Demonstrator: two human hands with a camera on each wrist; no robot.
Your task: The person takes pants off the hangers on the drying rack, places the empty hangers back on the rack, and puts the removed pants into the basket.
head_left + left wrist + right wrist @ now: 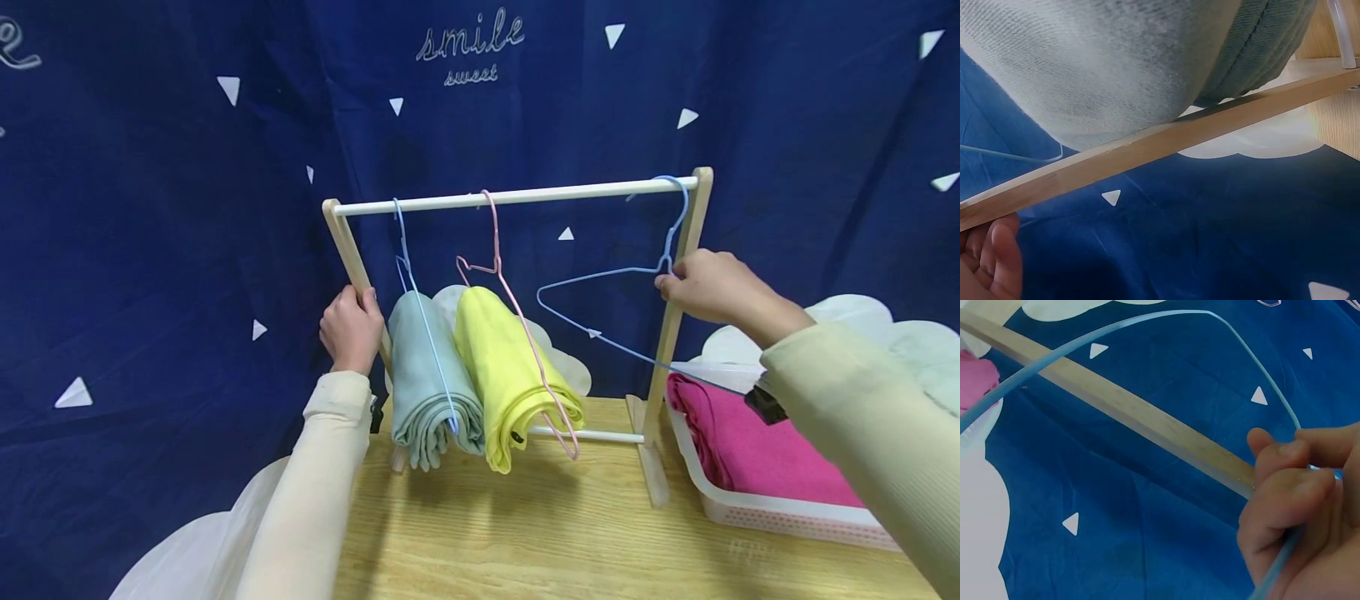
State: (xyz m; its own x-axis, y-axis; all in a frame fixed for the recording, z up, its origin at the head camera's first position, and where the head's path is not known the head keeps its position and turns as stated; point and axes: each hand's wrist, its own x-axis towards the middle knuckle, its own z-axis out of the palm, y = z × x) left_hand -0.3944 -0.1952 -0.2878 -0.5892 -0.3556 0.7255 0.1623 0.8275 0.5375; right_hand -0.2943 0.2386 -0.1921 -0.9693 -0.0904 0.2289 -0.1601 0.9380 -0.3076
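Left hand (351, 329) grasps the rack (669, 346) at the counter's (525, 533) far edge, presumably steadying it; right hand (708, 285), fingers pinching a bare blue hanger (633, 269) hooked over its rail (585, 192).

Left of the fingers of the right hand (712, 286), open air runs to the yellow roll (502, 367), crossed by the blue hanger (600, 275) they pinch (thin wire, but spread wide); the right post (667, 350) stands just beside them, the rail (577, 193) above. Right of the left hand's (351, 331) fingers, the left post (347, 250) and grey-green roll (422, 358) bar passage; their left lies free.
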